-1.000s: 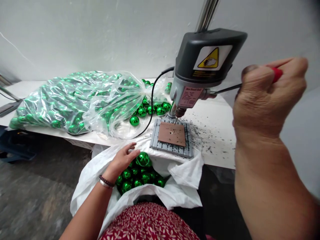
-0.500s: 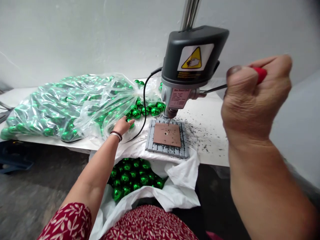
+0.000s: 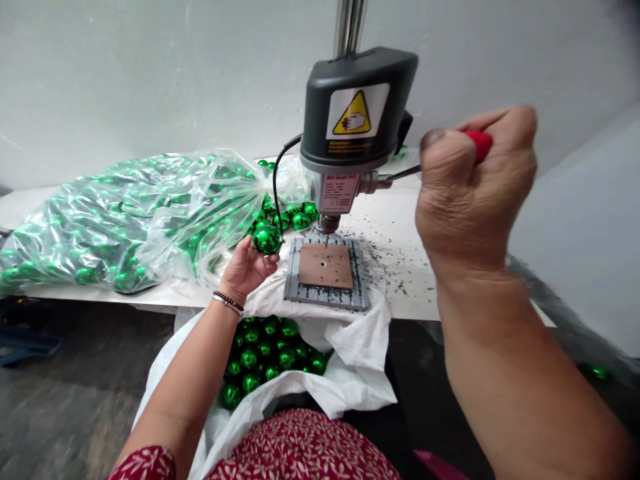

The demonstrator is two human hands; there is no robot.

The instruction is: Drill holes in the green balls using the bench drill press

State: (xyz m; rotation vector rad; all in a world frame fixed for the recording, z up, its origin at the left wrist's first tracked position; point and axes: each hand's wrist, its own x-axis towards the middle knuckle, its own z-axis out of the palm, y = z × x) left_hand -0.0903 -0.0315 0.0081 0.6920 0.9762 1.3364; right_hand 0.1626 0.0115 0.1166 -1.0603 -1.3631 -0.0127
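My left hand [image 3: 246,268] holds a shiny green ball [image 3: 267,238] between thumb and fingertips, just left of the drill's base plate [image 3: 293,283]. My right hand [image 3: 475,190] is wrapped round the red knob [image 3: 481,145] of the lever on the bench drill [image 3: 357,110]. The drill bit [image 3: 327,241] points down above a brown square board [image 3: 326,265] with a small hole in it. Dark shavings lie on the board and around it.
A clear plastic bag [image 3: 115,213] full of green balls covers the left of the white table [image 3: 410,267]. More balls sit in a white cloth [image 3: 357,387] at my lap. A black cable [image 3: 276,177] hangs left of the drill.
My left hand has lifted a green ball from beside the bag and turned palm up. My right hand remains on the knob. The whole view has shifted slightly.
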